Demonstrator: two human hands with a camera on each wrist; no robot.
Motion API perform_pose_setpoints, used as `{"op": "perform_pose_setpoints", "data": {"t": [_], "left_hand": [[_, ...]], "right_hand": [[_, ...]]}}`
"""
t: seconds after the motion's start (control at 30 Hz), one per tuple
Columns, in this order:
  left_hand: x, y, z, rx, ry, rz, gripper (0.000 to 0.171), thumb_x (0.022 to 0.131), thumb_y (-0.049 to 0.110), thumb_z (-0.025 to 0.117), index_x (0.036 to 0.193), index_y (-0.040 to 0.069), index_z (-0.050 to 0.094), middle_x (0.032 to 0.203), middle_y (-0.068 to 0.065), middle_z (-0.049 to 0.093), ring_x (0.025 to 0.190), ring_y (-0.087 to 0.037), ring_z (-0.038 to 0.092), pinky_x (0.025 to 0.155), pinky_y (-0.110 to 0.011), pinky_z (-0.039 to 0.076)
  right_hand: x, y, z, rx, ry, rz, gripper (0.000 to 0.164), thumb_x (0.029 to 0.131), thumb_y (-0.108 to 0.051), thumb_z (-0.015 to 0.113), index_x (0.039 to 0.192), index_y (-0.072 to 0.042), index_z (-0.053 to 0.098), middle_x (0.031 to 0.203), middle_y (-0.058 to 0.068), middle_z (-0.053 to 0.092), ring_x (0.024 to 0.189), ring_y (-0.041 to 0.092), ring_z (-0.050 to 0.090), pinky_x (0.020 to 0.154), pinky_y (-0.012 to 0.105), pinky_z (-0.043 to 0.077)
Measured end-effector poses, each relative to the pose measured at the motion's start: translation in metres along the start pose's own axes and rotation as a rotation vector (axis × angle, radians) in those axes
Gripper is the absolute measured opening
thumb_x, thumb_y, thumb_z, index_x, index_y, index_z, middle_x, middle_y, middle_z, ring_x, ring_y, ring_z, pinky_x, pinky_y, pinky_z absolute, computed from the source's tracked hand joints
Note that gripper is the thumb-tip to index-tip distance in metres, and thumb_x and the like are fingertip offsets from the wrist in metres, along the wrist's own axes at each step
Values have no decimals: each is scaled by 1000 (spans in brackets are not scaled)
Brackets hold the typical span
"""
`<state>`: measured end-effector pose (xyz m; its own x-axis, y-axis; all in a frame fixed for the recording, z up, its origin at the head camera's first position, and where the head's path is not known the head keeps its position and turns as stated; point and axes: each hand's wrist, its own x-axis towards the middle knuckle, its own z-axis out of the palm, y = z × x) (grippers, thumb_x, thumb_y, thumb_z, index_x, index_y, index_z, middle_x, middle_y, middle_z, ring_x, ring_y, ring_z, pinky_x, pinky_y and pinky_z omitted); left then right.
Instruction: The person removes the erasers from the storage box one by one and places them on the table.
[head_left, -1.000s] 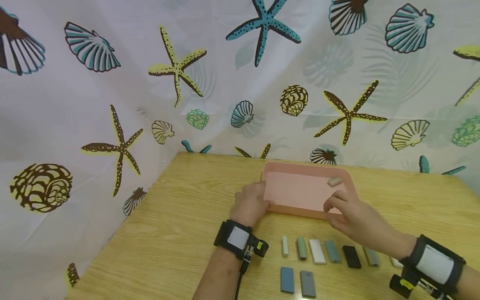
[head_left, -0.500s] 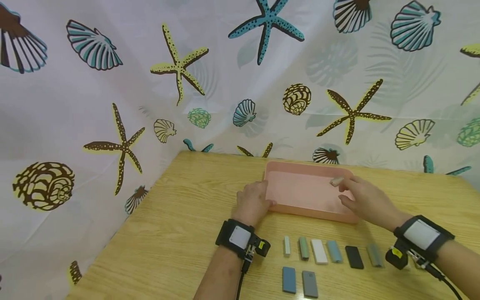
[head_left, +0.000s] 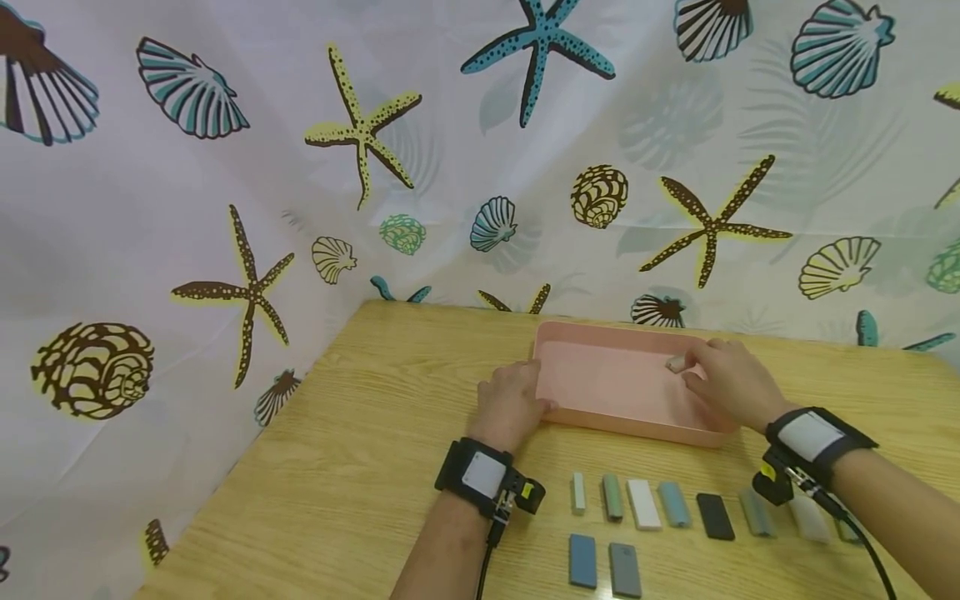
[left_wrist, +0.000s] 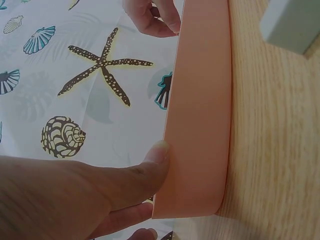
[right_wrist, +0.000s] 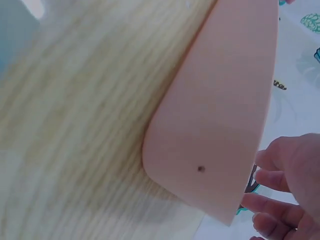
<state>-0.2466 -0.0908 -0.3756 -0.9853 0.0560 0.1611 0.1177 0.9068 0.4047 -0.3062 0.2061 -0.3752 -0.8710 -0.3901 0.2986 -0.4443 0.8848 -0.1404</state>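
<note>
My left hand (head_left: 512, 404) grips the near left corner of the shallow pink tray (head_left: 630, 425). In the left wrist view its thumb (left_wrist: 159, 155) is at the front wall's rim, with the other fingers round the corner. My right hand (head_left: 738, 383) reaches over the tray's right side, its fingers curled at a small beige block (head_left: 677, 363) inside near the back right. Index finger and thumb close about the block's right end, partly covering it. In the right wrist view the right hand's fingers (right_wrist: 272, 210) bend behind the tray wall, and the block is hidden.
In front of the tray lies a row of small blocks, among them a white block (head_left: 644, 504), a light blue block (head_left: 674, 505) and a black block (head_left: 716, 517). Nearer are a blue block (head_left: 582, 561) and a grey block (head_left: 625, 570). A patterned curtain (head_left: 420, 167) hangs behind the table.
My right hand has moved from over the tray's front right, back and right to the beige block. Its fingers now cover part of the block. The left hand stays at the corner.
</note>
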Motion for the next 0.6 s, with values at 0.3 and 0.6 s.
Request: {"op": "perform_pose_setpoints", "data": {"t": [0.3,0.6], "left_hand": [[0,0,-1,-4,-16,-21,54,83,29,80,131,10,62,125,-7,70,112,-25,67,90,-49,51],[0,-1,-1,11,-12,-10,54,82,30,80,130,11,63,124,-6,70,110,-24,67,88,-48,52]], "right_hand": [[20,9,9,-26,-40,12,26,93,-23,69,95,2,64,88,19,65,80,34,56,70,47,46],[35,21,18,-71,-64,47,32,90,-25,72,98,5,64,84,19,68,74,36,55,69,50,45]]}}
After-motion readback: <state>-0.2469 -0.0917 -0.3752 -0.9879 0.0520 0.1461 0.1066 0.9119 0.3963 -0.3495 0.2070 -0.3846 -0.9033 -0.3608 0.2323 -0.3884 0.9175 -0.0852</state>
